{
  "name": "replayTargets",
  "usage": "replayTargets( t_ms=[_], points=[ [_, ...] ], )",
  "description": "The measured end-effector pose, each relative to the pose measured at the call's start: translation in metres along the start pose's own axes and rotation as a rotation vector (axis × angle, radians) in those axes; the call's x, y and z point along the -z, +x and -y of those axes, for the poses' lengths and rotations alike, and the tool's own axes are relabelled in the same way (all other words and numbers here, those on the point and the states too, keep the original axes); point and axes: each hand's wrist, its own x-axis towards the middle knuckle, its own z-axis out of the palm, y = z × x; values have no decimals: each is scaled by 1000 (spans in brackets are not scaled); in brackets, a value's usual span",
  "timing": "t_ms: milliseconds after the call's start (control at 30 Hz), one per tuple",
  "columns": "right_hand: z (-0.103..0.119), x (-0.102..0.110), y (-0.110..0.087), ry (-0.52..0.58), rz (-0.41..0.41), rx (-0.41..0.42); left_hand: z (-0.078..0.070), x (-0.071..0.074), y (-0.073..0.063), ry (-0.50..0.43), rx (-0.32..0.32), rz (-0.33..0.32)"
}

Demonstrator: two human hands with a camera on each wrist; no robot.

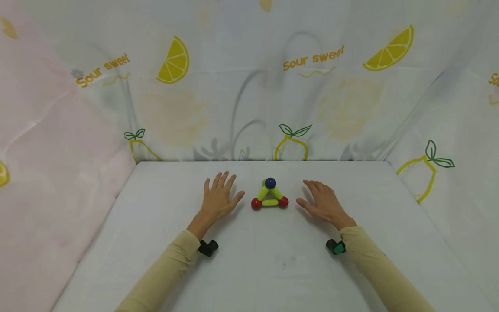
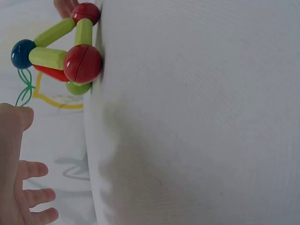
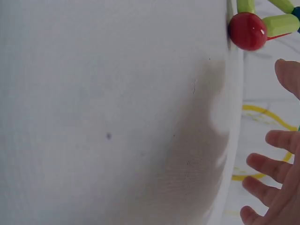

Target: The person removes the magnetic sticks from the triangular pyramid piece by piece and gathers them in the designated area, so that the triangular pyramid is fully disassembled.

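Note:
A small pyramid of toy rods and balls (image 1: 270,203) stands on the white table between my hands. Its two near corners are red balls (image 2: 83,64), and a dark blue ball (image 1: 270,183) tops it. Yellow-green rods join them; in the left wrist view a red rod (image 2: 50,73) and a green ball (image 2: 78,88) show behind. My left hand (image 1: 217,200) is to the left of the pyramid, fingers spread, holding nothing. On the other side my right hand (image 1: 322,203) hovers with fingers extended, apart from the pyramid and likewise holding nothing.
A white cloth covers the table (image 1: 265,268). Behind it hangs a pale curtain (image 1: 241,95) printed with lemons and lettering, which also closes in both sides. Dark wrist-worn devices (image 1: 208,248) sit beneath both cuffs.

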Motion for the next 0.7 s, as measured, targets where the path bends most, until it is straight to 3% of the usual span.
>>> replayTargets(
  t_ms=[300,700],
  points=[
    [8,-2,2,122,19,-31,-7,-1,-1,-135,-34,-81],
    [21,-12,1,371,-32,-2,-25,-4,1,-330,-94,-198]
  ],
)
